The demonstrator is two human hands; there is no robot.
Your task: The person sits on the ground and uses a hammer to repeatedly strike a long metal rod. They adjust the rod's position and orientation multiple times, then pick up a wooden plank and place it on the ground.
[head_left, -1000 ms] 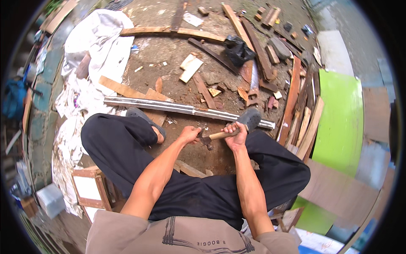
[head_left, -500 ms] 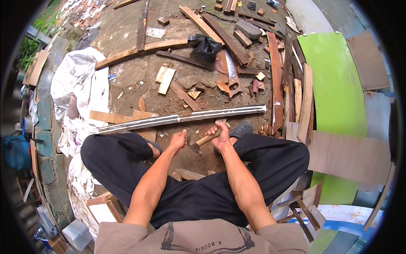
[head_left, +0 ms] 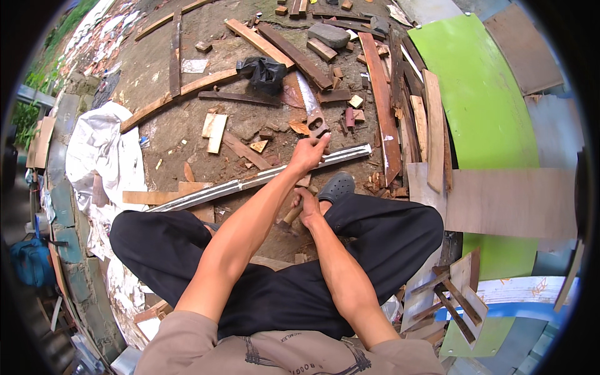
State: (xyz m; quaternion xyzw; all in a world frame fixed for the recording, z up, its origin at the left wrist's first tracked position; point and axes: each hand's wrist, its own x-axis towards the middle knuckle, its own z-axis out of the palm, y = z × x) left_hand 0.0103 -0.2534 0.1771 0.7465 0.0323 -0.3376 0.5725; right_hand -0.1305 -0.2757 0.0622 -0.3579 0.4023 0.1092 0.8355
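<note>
I squat on bare ground in black trousers. My left hand (head_left: 307, 153) stretches forward over a long silver metal rail (head_left: 237, 185). Its fingertips reach the handle of a handsaw (head_left: 310, 109) lying on the dirt; whether they grip it is unclear. My right hand (head_left: 307, 210) stays close between my knees, closed around the wooden handle of a hammer (head_left: 291, 216) whose head is hidden below. A dark clog (head_left: 336, 186) on my foot sits just beside that hand.
Wood planks and offcuts (head_left: 381, 100) litter the ground ahead. A black plastic bag (head_left: 265, 72) lies near the saw. A green panel (head_left: 481, 106) and a plywood sheet (head_left: 512, 203) lie at right, a white tarp (head_left: 103, 156) at left.
My left hand has left the spot next to the hammer and reached forward across the rail to the saw handle. The right hand still holds the hammer. The view has shifted right.
</note>
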